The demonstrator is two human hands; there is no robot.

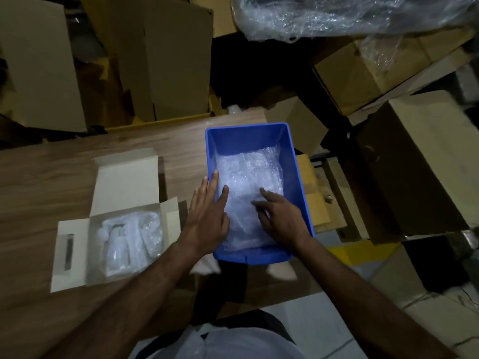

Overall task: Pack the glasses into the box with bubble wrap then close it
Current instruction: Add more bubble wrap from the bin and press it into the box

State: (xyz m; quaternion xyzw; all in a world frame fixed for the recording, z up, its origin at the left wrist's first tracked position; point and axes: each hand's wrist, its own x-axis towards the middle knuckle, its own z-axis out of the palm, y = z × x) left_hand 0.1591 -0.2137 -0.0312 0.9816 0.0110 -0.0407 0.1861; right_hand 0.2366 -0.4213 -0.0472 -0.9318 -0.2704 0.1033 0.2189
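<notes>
1. The left hand (207,212) lies flat with straight fingers, gripping nothing; its palm covers the left wall of the blue bin (298,174) and its fingertips rest on the bubble wrap (248,182) inside
2. The right hand (281,216) reaches into the bin from the near right corner with loosely spread, slightly bent fingers touching the top of the wrap; whether it pinches any of the plastic cannot be told, and it looks open
3. The bubble wrap fills the floor of the bin as a crumpled clear sheet, and whatever may lie under it is hidden
4. The bin stands on the wooden table (51,177) at its right end, with its near end over the table's near edge
5. The white box (124,182) sits on the table to the left of the bin, just beside the left wrist, with its lid and side flaps folded outward
6. Inside the white box lie wrapped glasses (129,242), pale bundles in clear plastic, blurred so that their count cannot be told
7. Beyond the table stand brown cardboard cartons (166,60), and more are stacked to the right
8. A large roll of bubble wrap (324,14) lies on top of the cartons at the upper right
</notes>
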